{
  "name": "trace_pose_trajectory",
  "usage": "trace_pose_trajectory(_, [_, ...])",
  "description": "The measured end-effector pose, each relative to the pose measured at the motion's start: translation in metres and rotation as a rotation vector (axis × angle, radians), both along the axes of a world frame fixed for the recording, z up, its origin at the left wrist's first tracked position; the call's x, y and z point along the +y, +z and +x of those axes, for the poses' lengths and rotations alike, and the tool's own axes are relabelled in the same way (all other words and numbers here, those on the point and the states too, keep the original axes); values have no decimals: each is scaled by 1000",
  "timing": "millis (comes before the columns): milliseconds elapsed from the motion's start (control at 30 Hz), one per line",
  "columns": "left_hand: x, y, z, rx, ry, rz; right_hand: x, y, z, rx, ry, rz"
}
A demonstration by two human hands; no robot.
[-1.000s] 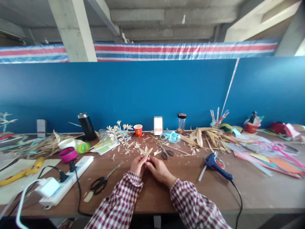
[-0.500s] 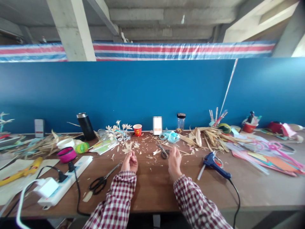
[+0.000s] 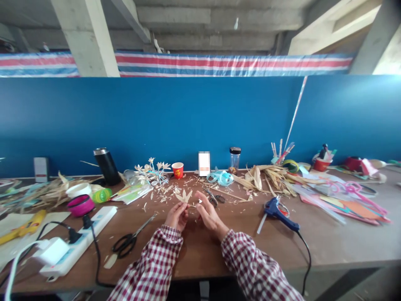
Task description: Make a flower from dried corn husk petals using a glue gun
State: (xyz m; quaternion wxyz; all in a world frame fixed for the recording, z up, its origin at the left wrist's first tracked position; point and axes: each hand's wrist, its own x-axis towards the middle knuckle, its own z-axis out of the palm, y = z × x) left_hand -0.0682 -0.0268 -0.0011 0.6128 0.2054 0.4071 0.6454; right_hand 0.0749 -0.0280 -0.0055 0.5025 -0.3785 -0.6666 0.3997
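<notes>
At far left of the counter [image 3: 200, 255], yellow tool [image 3: 31, 227] on pale paper [image 3: 58, 217]; next, white power strip [image 3: 100, 221], with pink bowl [image 3: 83, 208] and white bowl [image 3: 78, 191] behind. Between strip and left sleeve [image 3: 153, 259], black scissors [image 3: 135, 235], blades angled away and rightward. Farther back, flask [image 3: 107, 168], bunch of pale flowers [image 3: 163, 166], then red cup [image 3: 177, 170].

At centre, left hand [image 3: 176, 216]: fingers closed together, pinching the flower [image 3: 183, 197] by its base. Flower just beyond the fingertips, petals fanned upward and outward, long axis pointing away from the body, base toward it.

Just right of it, right hand [image 3: 209, 215]: fingers loosely spread, no grip to be seen on anything, apart from the petals. Between the hands, thin pale sliver [image 3: 192, 205]; cannot tell whether touched by the right fingers. Nearer to the flower: left hand.

Beyond the right hand, second scissors [image 3: 214, 196], blue ribbon [image 3: 223, 178] and jar [image 3: 234, 161]. Farther right, dry husks [image 3: 278, 179], blue glue gun [image 3: 280, 212], then coloured paper [image 3: 354, 207].
</notes>
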Motion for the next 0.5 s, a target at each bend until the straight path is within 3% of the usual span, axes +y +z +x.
trace_pose_trajectory(100, [-3,0,0,-74,-140,63,-3,-1,-4,46,231,-137])
trace_pose_trajectory(200, [-4,0,-2,-153,-215,111,-6,-1,-5,-12,268,-137])
trace_pose_trajectory(333, [-1,2,-5,-170,-97,32,-5,2,-2,-17,161,-68])
trace_pose_trajectory(500, [6,1,-8,-189,51,0,-25,14,8,97,87,-98])
